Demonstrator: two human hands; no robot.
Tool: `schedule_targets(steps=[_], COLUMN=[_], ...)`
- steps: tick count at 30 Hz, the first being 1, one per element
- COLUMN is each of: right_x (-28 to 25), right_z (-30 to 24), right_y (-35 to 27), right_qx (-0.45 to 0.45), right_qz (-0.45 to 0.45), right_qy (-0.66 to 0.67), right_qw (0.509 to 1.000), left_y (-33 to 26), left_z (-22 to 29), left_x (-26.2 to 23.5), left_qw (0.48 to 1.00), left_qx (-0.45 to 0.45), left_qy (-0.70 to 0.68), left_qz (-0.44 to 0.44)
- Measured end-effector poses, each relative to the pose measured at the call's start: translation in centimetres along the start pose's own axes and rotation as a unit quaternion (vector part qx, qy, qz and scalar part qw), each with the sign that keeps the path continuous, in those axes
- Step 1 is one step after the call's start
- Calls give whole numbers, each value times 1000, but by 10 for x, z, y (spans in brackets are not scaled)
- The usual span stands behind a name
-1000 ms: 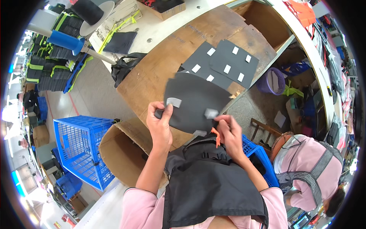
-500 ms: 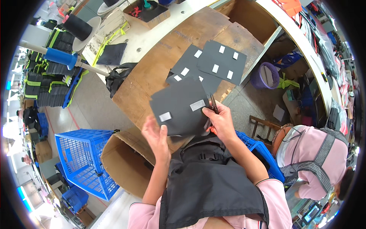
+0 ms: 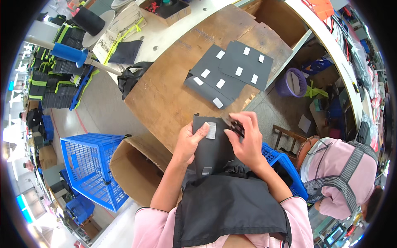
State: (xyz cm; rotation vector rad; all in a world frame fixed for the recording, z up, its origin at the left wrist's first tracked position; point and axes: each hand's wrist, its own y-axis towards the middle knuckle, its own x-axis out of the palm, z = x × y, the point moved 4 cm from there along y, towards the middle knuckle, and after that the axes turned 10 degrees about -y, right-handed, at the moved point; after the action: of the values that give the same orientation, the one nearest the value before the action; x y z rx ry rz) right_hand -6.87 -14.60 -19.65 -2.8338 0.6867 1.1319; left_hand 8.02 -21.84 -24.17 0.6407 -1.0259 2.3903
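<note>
My left hand [image 3: 187, 144] grips a black fabric panel [image 3: 217, 151] by its left side, thumb pressed beside a white ribbed patch [image 3: 211, 132]. A second small patch [image 3: 206, 170] shows near the panel's lower end. Closed around dark thread snips [image 3: 234, 125], my right hand [image 3: 250, 144] is at the panel's upper right edge. Whether the blades touch the panel is unclear. Beyond the hands, several similar black panels [image 3: 248, 65] with white patches lie overlapped on the brown wooden board [image 3: 165, 78].
At left stand a blue plastic crate [image 3: 93, 169] and an open cardboard box [image 3: 138, 169]. Another blue crate [image 3: 295, 175] is close by my right elbow. A purple basket [image 3: 292, 82] sits under the white table at right. A person in pink [image 3: 339, 173] is at the right.
The panel has turned upright and come nearer my body. My left hand has gone from open beside it to gripping it; my right hand has left the panel's face and lifted with the snips.
</note>
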Motion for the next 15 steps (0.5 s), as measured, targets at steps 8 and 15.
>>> schedule_targets(steps=[8,15], right_x=[-11,-5], right_z=[-10,-10], right_y=[-12,-8], right_qx=[-147,-151], right_qz=[65,33], right_qy=[-75,-87], right_qw=[984,984], left_y=[-5,-7], left_z=[1,3], left_x=[9,6], left_qw=[1000,1000], left_qx=[-6,14], left_qy=[-6,16], left_qz=[22,10])
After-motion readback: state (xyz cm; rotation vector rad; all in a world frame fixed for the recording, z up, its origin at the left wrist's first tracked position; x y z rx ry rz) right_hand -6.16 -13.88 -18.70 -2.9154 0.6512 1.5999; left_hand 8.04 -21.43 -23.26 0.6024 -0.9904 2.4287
